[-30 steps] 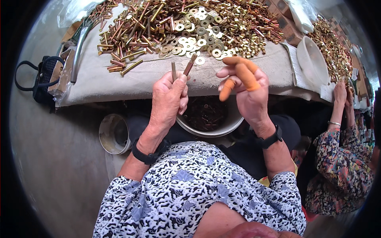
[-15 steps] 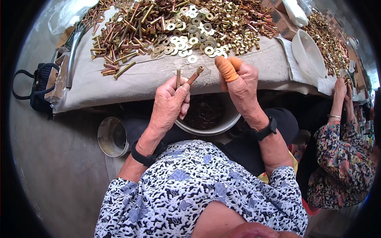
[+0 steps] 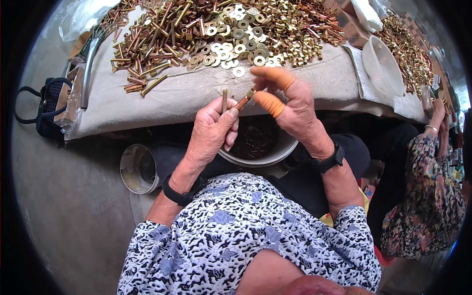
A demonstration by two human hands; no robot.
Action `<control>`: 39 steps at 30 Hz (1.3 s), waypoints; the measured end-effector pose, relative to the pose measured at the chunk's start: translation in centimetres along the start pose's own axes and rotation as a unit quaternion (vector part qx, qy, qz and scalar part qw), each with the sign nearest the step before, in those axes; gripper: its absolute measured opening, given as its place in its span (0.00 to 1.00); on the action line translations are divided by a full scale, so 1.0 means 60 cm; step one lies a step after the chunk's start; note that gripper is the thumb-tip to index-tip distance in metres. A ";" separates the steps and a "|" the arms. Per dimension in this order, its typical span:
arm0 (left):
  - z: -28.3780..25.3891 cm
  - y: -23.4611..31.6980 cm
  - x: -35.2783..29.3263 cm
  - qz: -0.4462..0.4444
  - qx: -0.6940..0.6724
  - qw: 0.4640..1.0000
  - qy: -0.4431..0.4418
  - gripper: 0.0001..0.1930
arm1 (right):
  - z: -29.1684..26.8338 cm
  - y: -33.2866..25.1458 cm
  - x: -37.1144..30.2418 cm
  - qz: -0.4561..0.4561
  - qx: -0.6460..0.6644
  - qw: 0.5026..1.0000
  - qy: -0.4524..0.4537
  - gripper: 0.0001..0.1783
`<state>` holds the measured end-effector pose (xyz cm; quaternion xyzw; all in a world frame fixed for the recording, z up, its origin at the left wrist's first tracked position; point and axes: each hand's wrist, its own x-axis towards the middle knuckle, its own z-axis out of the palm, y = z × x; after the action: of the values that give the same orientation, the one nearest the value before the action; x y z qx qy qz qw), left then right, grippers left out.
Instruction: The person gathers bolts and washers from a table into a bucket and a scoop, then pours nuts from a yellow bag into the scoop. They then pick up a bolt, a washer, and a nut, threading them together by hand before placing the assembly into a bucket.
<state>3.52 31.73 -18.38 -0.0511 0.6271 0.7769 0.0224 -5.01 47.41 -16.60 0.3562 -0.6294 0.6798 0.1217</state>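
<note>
My left hand (image 3: pixel 212 129) grips two long brass bolts (image 3: pixel 235 102), one upright and one slanting toward my right hand. My right hand (image 3: pixel 290 105) wears orange rubber finger cots on thumb and forefinger; those two fingers are pinched at the tip of the slanted bolt, on something too small to make out. Both hands hover over a round bowl (image 3: pixel 275 156) of dark small parts on my lap. Just beyond, the cloth-covered table (image 3: pixel 187 96) carries a heap of bolts (image 3: pixel 147 44), flat washers (image 3: pixel 226 46) and small nuts (image 3: pixel 295 29).
A white bowl (image 3: pixel 381 66) stands at the table's right. A small round tin (image 3: pixel 139 168) sits on the floor to my left, and a black bag (image 3: pixel 42 110) lies by the table's left end. Another person (image 3: pixel 427 187) in a patterned sleeve works at right.
My right hand has come back from reaching over the washers to the tip of the slanted bolt. My left hand has kept the two bolts in about the same place.
</note>
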 end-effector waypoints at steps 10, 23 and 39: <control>-0.004 -0.006 0.000 -0.002 -0.016 1.000 -0.013 0.11 | -0.017 0.010 -0.002 0.130 -0.068 0.989 -0.014 0.09; -0.013 -0.001 -0.006 0.003 -0.031 1.000 0.001 0.12 | 0.000 0.002 0.022 0.016 0.033 0.994 -0.108 0.09; -0.020 -0.008 -0.006 0.003 -0.062 0.998 0.005 0.10 | 0.021 0.036 0.041 -0.097 -0.398 0.905 -0.111 0.10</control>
<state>3.99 30.68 -19.06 -0.0544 0.5783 0.8139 0.0142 -7.68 45.13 -16.74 0.4110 -0.8193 0.3134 0.2480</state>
